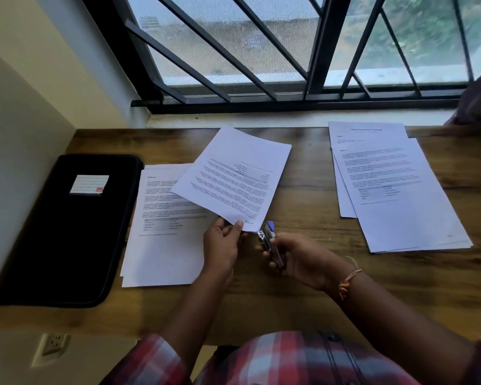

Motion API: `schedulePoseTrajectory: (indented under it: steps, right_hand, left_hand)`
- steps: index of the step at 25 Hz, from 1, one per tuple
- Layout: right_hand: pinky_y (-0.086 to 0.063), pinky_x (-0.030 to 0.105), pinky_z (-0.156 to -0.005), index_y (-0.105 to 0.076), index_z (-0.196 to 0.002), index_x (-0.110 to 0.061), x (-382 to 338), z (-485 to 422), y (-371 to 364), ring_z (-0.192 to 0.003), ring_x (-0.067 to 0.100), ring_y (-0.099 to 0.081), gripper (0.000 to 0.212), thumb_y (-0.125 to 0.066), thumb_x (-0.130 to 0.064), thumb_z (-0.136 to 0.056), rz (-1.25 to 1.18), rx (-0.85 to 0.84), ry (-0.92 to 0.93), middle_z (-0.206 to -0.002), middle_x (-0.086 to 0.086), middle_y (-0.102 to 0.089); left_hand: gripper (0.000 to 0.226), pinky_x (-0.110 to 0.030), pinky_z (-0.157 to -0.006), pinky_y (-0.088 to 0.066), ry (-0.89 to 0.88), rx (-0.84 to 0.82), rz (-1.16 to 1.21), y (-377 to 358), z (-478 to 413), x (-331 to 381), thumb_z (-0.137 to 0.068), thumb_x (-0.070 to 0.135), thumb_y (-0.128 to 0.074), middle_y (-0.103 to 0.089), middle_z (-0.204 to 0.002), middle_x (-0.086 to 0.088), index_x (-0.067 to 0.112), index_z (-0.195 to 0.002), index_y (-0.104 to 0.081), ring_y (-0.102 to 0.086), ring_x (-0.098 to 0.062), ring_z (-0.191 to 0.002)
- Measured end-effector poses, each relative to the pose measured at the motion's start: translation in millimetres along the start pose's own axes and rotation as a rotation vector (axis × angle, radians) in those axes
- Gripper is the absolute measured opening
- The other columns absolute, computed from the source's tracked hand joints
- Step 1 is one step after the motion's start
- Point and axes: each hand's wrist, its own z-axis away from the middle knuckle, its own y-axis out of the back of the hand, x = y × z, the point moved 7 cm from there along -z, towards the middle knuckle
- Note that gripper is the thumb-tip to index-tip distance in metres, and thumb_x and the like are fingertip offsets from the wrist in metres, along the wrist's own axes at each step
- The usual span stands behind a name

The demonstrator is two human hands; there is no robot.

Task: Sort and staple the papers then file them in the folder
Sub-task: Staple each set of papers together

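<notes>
My left hand [223,243] pinches the near corner of a thin set of printed sheets [235,176], lifted and turned upside down above the wooden desk [303,273]. My right hand [297,258] grips a small blue and silver stapler [270,240], whose open jaw sits at that same paper corner. A second pile of printed papers [161,232] lies flat under and left of the held set. A third pile [392,187] is spread on the right side of the desk. A black zip folder [67,232] with a white label lies closed at the far left.
A barred window [261,51] and its white sill run along the desk's far edge. A wall closes off the left side, with a socket [53,344] below the desk. A dark object [478,98] shows at the right edge by the sill.
</notes>
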Motion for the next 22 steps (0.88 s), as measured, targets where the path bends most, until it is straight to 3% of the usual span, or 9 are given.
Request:
schedulePoseTrajectory:
  steps: [4,8,12,15,19,22]
  right_hand:
    - [-0.05,0.029,-0.069,-0.066,-0.122,-0.004,-1,-3,-2,-0.081,0.014,-0.064,0.031,-0.045,-0.023,-0.108,0.013,0.025,0.004,-0.107,0.013,-0.073]
    - [-0.052,0.029,-0.068,-0.066,-0.121,-0.006,-1,-5,0,-0.082,0.014,-0.064,0.033,-0.045,-0.028,-0.109,0.064,0.06,0.023,-0.103,0.01,-0.074]
    - [-0.052,0.03,-0.068,-0.065,-0.122,-0.004,-5,-6,1,-0.084,0.015,-0.063,0.033,-0.044,-0.027,-0.11,0.111,0.095,0.046,-0.102,0.01,-0.07]
    - [-0.053,0.03,-0.067,-0.066,-0.121,-0.004,-6,-8,-1,-0.084,0.015,-0.064,0.031,-0.046,-0.024,-0.109,0.147,0.105,0.022,-0.102,0.01,-0.067]
    - [-0.051,0.029,-0.069,-0.071,-0.111,-0.008,-6,-7,-7,-0.078,0.013,-0.064,0.03,-0.048,-0.026,-0.109,0.167,0.097,0.006,-0.089,0.005,-0.071]
    - [-0.05,0.026,-0.069,-0.07,-0.118,-0.003,-2,-9,-12,-0.079,0.011,-0.063,0.036,-0.049,-0.031,-0.108,0.136,0.071,-0.016,-0.092,0.004,-0.072]
  left_hand:
    - [0.022,-0.044,-0.092,-0.059,-0.041,0.017,-0.15,4,3,-1,-0.096,0.009,-0.067,-0.079,-0.099,0.004,0.021,-0.114,-0.07,-0.074,-0.023,-0.094]
    - [0.02,-0.045,-0.091,-0.059,-0.078,0.024,-0.253,7,6,0,-0.095,0.014,-0.069,-0.078,-0.094,0.009,0.031,-0.106,-0.07,-0.075,-0.015,-0.089]
    - [0.015,-0.044,-0.086,-0.06,-0.134,0.046,-0.374,11,8,3,-0.095,0.02,-0.069,-0.077,-0.089,0.009,0.029,-0.107,-0.07,-0.074,-0.008,-0.081]
    - [0.015,-0.042,-0.085,-0.06,-0.142,0.033,-0.389,9,10,2,-0.095,0.02,-0.069,-0.078,-0.091,0.01,0.025,-0.109,-0.071,-0.074,-0.007,-0.081]
    - [0.016,-0.051,-0.086,-0.06,-0.111,0.014,-0.35,6,11,-4,-0.092,0.027,-0.07,-0.078,-0.091,0.006,0.024,-0.107,-0.071,-0.075,-0.016,-0.084]
    - [0.017,-0.053,-0.09,-0.058,-0.074,0.02,-0.267,6,12,-8,-0.094,0.02,-0.07,-0.079,-0.093,0.004,0.022,-0.11,-0.071,-0.075,-0.019,-0.087]
